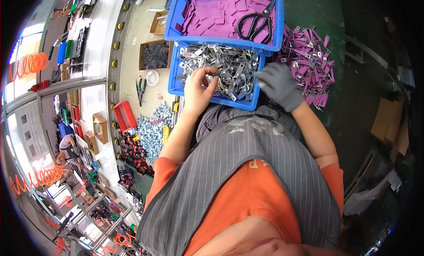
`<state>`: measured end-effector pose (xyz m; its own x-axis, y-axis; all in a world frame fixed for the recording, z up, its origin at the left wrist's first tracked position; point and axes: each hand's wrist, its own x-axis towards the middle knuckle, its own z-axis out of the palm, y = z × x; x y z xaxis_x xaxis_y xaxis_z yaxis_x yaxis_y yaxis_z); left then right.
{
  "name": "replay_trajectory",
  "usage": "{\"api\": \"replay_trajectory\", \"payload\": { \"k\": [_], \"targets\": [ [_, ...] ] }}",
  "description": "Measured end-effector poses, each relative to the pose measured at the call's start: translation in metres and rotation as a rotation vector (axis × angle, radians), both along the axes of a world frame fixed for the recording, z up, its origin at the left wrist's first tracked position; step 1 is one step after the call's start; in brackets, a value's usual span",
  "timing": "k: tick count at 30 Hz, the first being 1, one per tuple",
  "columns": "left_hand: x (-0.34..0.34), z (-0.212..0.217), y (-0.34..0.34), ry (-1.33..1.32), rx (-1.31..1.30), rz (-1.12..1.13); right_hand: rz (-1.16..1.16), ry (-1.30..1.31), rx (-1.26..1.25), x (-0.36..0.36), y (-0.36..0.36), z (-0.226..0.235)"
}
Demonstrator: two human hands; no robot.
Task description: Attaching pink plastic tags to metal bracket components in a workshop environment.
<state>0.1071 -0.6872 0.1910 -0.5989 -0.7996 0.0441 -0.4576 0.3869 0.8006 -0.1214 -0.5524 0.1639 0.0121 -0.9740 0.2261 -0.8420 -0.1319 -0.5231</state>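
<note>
The bare left hand (pixel 198 86) curls its fingers (pixel 211 74) loosely into the heap of small silver metal clips (pixel 229 68) inside the blue plastic bin (pixel 176 75), seemingly to pick some, while the grey-gloved right hand (pixel 279 86) rests flat, fingers open and empty, beside purple tagged pieces (pixel 309 57) lying just beyond its fingertips on the table (pixel 318 13).

Upper blue bin (pixel 176 17) overhangs clip bin (pixel 176 79); front half open from above.

upper blue bin (pixel 176 13) cut off at top, left fingers (pixel 207 72) buried among metal clips (pixel 229 66)
</note>
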Motion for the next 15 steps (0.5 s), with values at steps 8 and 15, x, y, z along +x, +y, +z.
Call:
{"api": "replay_trajectory", "payload": {
  "k": [8,15],
  "targets": [
    [0.001,0.007,-0.004,0.009,-0.025,-0.041,0.089,0.379,0.095,0.037,-0.048,-0.023],
    [-0.041,0.049,-0.069,-0.031,-0.356,-0.097,-0.051,-0.787,0.229,0.039,-0.024,-0.002]
  ]
}}
